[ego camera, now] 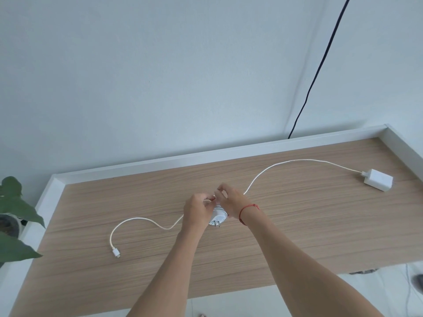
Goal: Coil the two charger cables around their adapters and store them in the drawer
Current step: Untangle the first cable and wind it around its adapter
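Note:
Above the middle of the wooden desk (pixel 286 225), both hands hold a small white adapter (pixel 218 218) with white cable wound round it and its two prongs pointing toward me. My left hand (pixel 196 210) pinches the cable at the adapter's top. My right hand (pixel 231 202), with a red string on its wrist, curls its fingers round the adapter. A second white adapter (pixel 377 183) lies at the far right. Its long white cable (pixel 281 163) snakes left behind my hands and ends in a plug (pixel 116 252). No drawer is in view.
A white raised rim (pixel 183 160) borders the desk at the back and sides. A potted plant (pixel 13 216) with green leaves stands past the left edge. A black cable (pixel 320 72) hangs down the wall behind the desk. Pale floor shows at the lower right.

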Available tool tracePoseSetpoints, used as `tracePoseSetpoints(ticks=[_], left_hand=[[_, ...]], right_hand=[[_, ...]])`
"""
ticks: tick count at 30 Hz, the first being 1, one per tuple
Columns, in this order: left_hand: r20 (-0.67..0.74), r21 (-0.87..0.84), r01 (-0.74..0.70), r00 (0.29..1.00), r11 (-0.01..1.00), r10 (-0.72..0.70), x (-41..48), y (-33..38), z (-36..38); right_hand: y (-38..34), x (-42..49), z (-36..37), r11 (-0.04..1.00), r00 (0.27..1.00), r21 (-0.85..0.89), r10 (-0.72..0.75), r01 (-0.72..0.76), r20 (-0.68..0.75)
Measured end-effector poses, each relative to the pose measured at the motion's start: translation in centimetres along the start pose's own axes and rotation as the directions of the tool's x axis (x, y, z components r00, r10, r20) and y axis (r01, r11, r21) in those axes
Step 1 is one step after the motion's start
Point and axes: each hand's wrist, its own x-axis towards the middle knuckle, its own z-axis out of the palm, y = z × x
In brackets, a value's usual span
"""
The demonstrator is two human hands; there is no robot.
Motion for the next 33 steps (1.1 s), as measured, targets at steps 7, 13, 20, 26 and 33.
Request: tracePoseSetpoints(ticks=[7, 13, 20, 26, 33], left_hand=[[0.040, 0.018, -0.055, 0.998, 0.998, 0.054, -0.8, -1.1, -0.4], [-0.004, -0.053, -0.024, 1.000, 0.998, 0.024, -0.4, -1.6, -0.7], [-0.011, -0.108, -0.024, 1.000, 0.994, 0.023, -0.2, -2.3, -0.6], [0.079, -0.204, -0.006, 0.997, 0.979, 0.022, -0.2, -3.1, -1.2], [0.165, -0.456, 0.152, 0.983, 0.877, -0.085, -0.4, -3.4, -1.7]], right_hand=[[0.0, -0.1, 0.4, 0.999, 0.999, -0.037, -0.013, 0.012, -0.052], [0.3, -0.4, 0.4, 0.978, 0.997, 0.203, 0.043, -0.054, 0.059], [1.6, -0.6, -0.2, 0.996, 0.993, 0.065, -0.073, 0.067, 0.095], [1.4, 0.6, 0.5, 0.993, 0.994, 0.050, -0.110, 0.111, -0.004], [0.4, 1.2, 0.4, 0.990, 0.993, 0.072, -0.117, 0.118, -0.013]])
